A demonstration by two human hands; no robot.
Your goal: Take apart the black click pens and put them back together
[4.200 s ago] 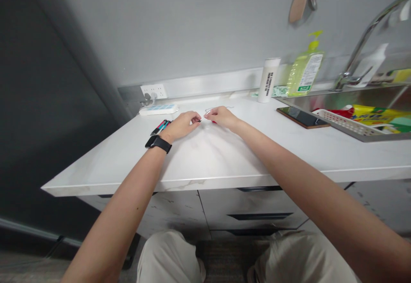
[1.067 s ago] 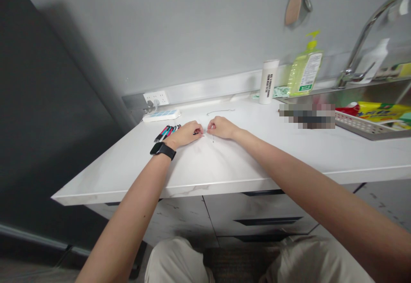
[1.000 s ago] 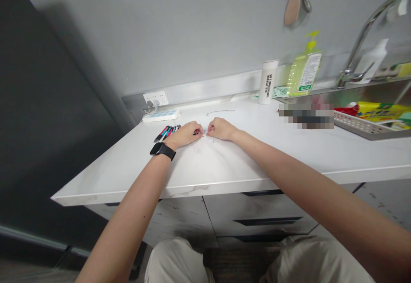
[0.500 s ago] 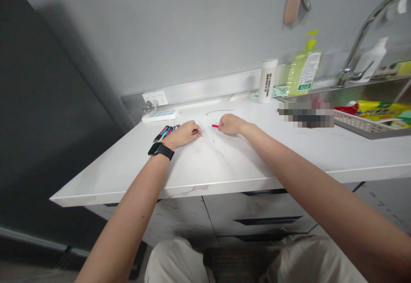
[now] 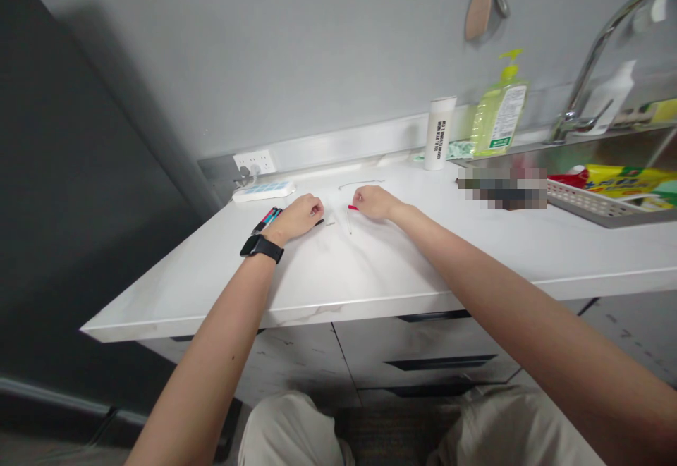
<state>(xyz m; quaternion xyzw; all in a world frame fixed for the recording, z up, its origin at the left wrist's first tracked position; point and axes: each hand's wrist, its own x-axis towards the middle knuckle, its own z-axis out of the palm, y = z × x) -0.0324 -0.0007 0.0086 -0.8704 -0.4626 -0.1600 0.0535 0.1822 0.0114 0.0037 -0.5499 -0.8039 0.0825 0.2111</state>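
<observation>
Coil [image 5: 331, 224], likely a spring, lies loose on tabletop [image 5: 338, 272], newly clear of left hand [image 5: 300, 217] at 10 o'clock: that part seems set down. Thin rod [image 5: 350, 222] at 3, red piece [image 5: 352, 207] at 2 by right hand [image 5: 374, 201]. Both hands curled; contents unclear.

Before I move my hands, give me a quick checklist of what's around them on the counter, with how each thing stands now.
1. Thin stick in sight: ok, it lies on the counter between the left hand and the right hand.
2. Red piece gripped: cannot tell, it shows at the right fingertips, but the hold is hidden.
3. Black piece in sight: ok, its end shows by the left fingertips.
4. Pens fully in view: not ok, the left hand blocks part of the group.
5. White bottle upright: ok, it stands near the wall.
</observation>
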